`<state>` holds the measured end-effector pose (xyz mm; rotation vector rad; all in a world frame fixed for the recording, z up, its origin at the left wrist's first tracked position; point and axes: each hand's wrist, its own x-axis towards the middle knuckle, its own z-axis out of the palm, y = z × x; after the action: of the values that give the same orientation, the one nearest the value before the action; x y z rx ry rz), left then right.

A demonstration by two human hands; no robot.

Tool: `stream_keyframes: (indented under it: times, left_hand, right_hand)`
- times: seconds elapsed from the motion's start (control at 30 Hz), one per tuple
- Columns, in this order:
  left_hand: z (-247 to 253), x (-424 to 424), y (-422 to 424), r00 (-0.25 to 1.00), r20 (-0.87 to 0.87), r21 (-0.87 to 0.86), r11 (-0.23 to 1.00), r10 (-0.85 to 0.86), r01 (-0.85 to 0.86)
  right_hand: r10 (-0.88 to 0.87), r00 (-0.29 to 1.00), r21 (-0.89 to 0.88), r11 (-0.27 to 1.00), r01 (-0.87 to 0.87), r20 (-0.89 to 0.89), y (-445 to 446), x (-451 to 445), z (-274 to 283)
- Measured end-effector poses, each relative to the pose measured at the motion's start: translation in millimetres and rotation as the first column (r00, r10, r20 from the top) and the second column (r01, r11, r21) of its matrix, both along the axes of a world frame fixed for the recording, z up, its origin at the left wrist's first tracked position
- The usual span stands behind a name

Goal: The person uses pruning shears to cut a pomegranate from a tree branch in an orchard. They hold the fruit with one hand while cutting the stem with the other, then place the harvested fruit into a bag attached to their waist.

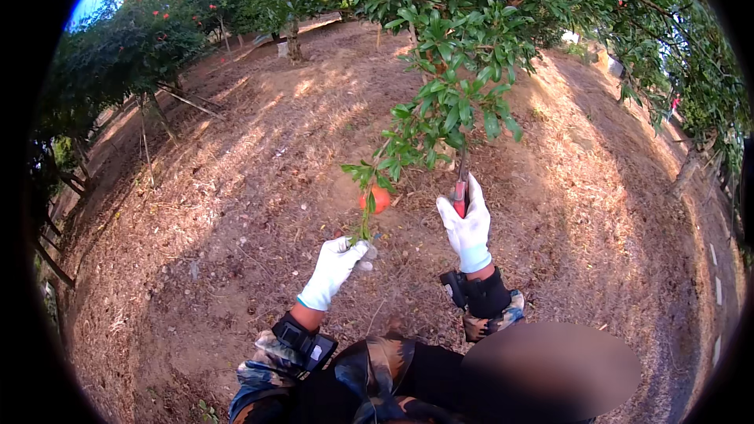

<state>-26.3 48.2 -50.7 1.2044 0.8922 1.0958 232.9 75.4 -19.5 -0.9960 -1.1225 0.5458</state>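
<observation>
My left hand, in a white glove, pinches the lower end of a thin leafy twig. Just behind that twig is an orange-red pomegranate, partly covered by leaves; its stem is hidden. In my right hand, also gloved, are red-handled pruning shears pointing up. Their blades reach the lower leaves of a drooping pomegranate branch, and foliage hides the tips, so I cannot tell whether they touch a stem.
More fruit trees with red fruit stand at the left, some with slanting poles. Dry grass and bare soil cover the slope. Foliage overhangs the right side, where a distant person shows in red.
</observation>
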Motion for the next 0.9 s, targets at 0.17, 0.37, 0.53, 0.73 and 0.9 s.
stream_keyframes:
  times: [0.17, 0.37, 0.53, 0.73, 0.9]
  left_hand:
    - [1, 2, 0, 0.999, 0.012, -0.024, 0.999, 0.03, -0.03]
    - [-2, 1, 1, 1.0, 0.001, -0.016, 1.0, 0.023, -0.023]
    - [-4, 1, 0, 0.999, 0.007, -0.026, 0.999, 0.035, -0.035]
    - [-7, 6, 3, 1.0, 0.016, -0.024, 1.0, 0.014, -0.013]
    - [-9, 8, 4, 1.0, -0.017, -0.028, 1.0, 0.006, -0.006]
  right_hand:
    - [0.011, 1.0, 0.052, 0.999, -0.01, -0.018, 3, -4, 12]
    - [0.0, 0.999, 0.042, 0.999, 0.002, -0.05, -6, -6, 15]
    - [0.041, 0.997, 0.033, 0.999, -0.039, -0.061, -14, -4, -7]
    - [0.123, 0.979, 0.008, 0.992, -0.124, -0.16, -35, 6, -10]
    - [-0.042, 0.998, 0.065, 0.997, 0.045, -0.047, -33, 10, 11]
